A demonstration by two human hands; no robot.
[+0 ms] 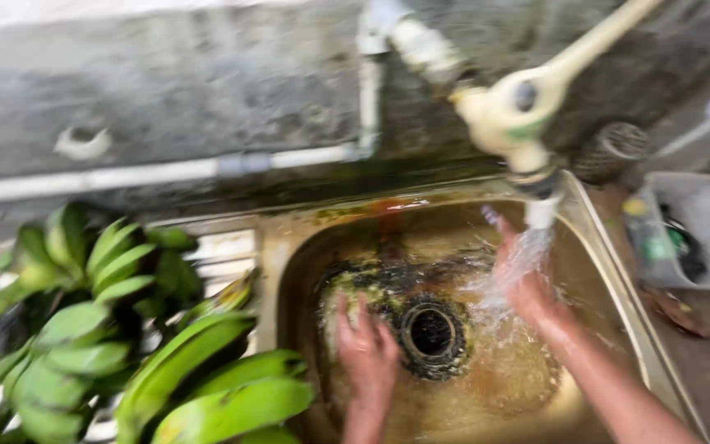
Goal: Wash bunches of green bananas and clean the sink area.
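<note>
A blurred view looks straight down into a steel sink [618, 271] filling the centre and lower right of the frame, its basin stained brown and wet. The left hand [367, 349], at lower centre, lies flat on the basin floor just left of the dark round drain [431, 330], fingers [347, 316] lying close together and holding nothing. The right hand [527, 284], right of centre, is under the water pouring from a cream plastic tap [511, 115] at upper right; its fingers are hidden by splash and blur, so whether they are spread cannot be told. Green bananas [125, 329] are heaped at lower left on the sink's ribbed drainboard [228, 255]. Across the top runs a rough grey wall [166, 82] with a white pipe [149, 174]. A clear plastic tub [700, 230] sits at the right edge.
</note>
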